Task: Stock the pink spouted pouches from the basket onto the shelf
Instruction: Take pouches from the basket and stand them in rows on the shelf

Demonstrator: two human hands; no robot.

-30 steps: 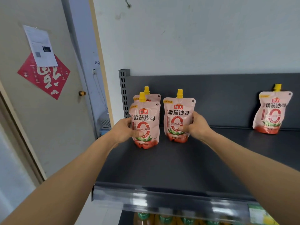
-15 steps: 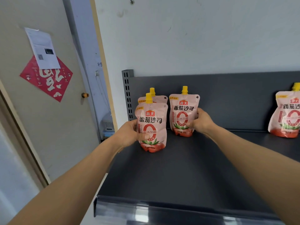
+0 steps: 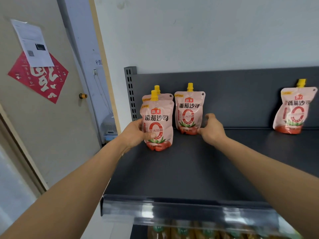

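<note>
Left hand (image 3: pixel 133 134) grips front pouch (image 3: pixel 158 125), upright on shelf (image 3: pixel 189 169). Right hand (image 3: pixel 213 130) loosely spread, holding nothing, thumb at neighbouring pouch (image 3: pixel 189 111) lower corner.

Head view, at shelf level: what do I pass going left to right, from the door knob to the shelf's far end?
door knob → slotted shelf upright → left hand → front pouch it grips → middle pouch → right hand → lone pouch. The rear pouch overlaps the front one, so it is left out.
</note>
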